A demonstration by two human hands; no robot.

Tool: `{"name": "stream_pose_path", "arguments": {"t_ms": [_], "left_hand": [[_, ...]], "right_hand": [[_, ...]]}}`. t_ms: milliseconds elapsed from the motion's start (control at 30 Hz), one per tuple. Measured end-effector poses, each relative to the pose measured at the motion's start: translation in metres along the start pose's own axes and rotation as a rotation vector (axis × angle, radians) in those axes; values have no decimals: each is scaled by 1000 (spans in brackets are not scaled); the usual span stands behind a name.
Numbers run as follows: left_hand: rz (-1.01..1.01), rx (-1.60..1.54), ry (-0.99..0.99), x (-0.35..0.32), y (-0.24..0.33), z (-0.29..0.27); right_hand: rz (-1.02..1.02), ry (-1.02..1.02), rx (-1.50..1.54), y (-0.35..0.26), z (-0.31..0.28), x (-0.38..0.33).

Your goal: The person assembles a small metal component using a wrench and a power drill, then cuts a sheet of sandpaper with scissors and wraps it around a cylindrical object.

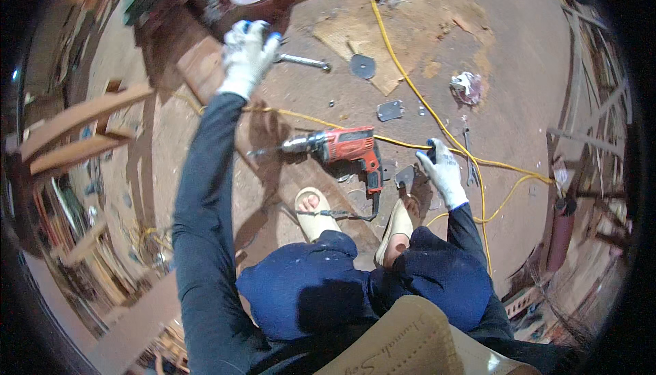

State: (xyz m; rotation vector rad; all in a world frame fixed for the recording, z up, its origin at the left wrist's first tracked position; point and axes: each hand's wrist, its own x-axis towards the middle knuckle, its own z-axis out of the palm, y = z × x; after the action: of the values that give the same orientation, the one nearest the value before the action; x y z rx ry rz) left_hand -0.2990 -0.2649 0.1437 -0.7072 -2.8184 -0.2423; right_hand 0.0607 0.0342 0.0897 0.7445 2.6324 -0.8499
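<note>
My left hand (247, 57), in a white glove with blue fingertips, reaches out at the upper left. Its fingers are curled, and a shiny metal wrench (305, 61) sticks out from the thumb side; the part inside the grip is hidden. My right hand (445, 175), gloved alike, hovers low at the right beside the yellow cord (471, 155). Its thumb and fingers are apart with nothing between them. Between my arms a red and black power drill (347, 144) lies with its bit pointing left. Thin metal plates (390, 110) are scattered past it.
A wooden board (201, 67) runs beneath the drill. Another wrench (470, 158) lies right of my right hand. A flat piece of cardboard (379, 78), a crumpled wrapper (467, 88) and a round grey plate (363, 66) are farther off. Timber pieces (82, 136) crowd the left.
</note>
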Motion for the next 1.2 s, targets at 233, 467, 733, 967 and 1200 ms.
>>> {"name": "stream_pose_path", "arguments": {"t_ms": [233,467,733,967,1200], "left_hand": [[-132,264,-288,163,-16,31],[-265,214,-586,229,-25,114],[-860,-969,381,196,-87,122],[-556,-1186,785,94,-65,14],[50,-1263,506,-64,28,-65]], "right_hand": [[135,-18,88,30,1,-72],[416,3,177,49,-18,-123],[378,-19,224,40,-14,-128],[182,-7,240,44,-23,-95],[-240,-60,441,-53,-46,18]]}}
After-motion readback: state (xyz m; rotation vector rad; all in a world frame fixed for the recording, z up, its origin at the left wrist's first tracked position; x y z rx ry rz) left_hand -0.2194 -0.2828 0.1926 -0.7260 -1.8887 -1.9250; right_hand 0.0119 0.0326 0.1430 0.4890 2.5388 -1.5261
